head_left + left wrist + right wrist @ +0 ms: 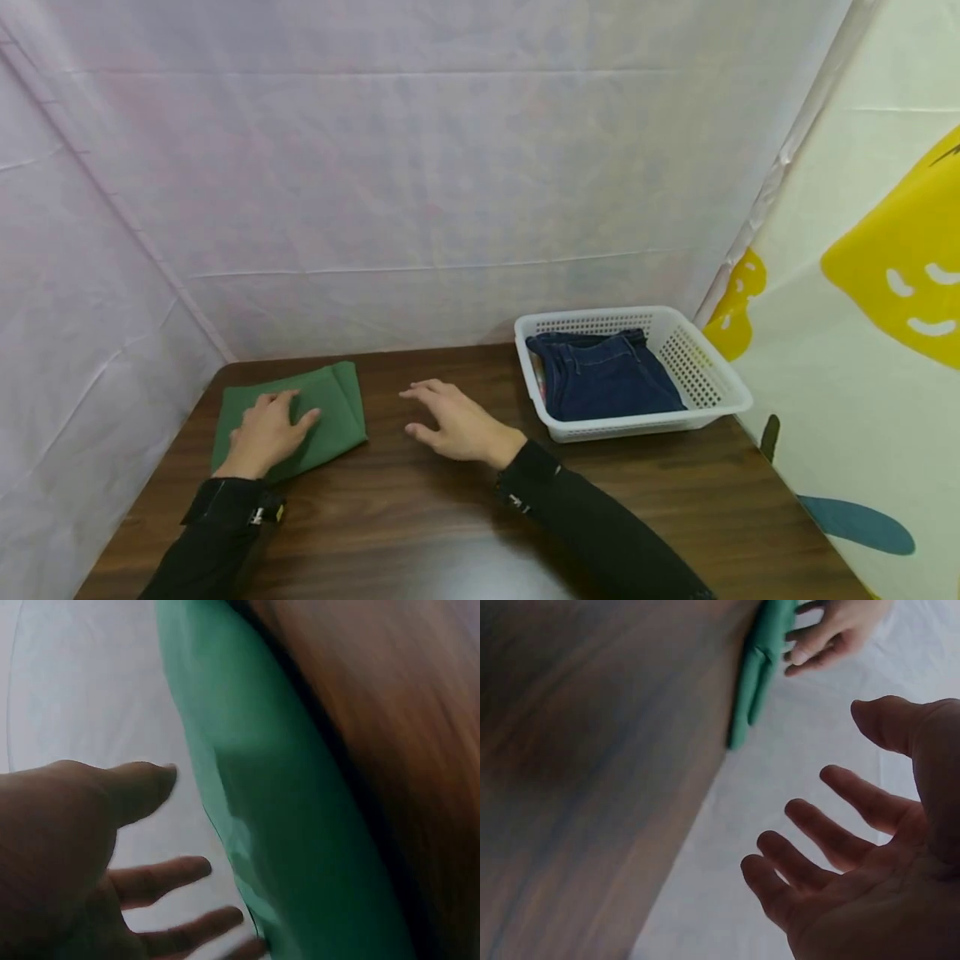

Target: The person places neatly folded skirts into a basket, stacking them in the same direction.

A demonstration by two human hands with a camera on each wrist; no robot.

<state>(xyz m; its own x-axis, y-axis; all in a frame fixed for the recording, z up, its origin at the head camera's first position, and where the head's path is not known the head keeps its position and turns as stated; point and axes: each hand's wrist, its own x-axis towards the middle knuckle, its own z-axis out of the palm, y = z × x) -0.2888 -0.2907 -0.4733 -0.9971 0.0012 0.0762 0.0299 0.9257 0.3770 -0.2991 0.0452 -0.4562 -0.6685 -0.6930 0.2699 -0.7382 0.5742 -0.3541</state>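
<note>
A folded green cloth (pixel 333 408) lies flat at the left of the brown table, its layers showing at the right edge. Over it is my left hand (pixel 266 432), fingers spread; the left wrist view shows the thumb and fingertips just above the green fabric (pixel 277 795), with nothing between them. My right hand (pixel 461 425) hovers over the table between the cloth and the basket, holding nothing. Its fingers are loosely extended and apart in the right wrist view, where the cloth's folded edge (pixel 757 675) appears beyond them.
A white perforated basket (pixel 708 379) stands at the table's back right, with folded dark blue jeans (pixel 607 379) in it. Pale fabric walls (pixel 420 192) enclose the back and left sides. A printed sheet (pixel 832 400) with yellow figures hangs at the right.
</note>
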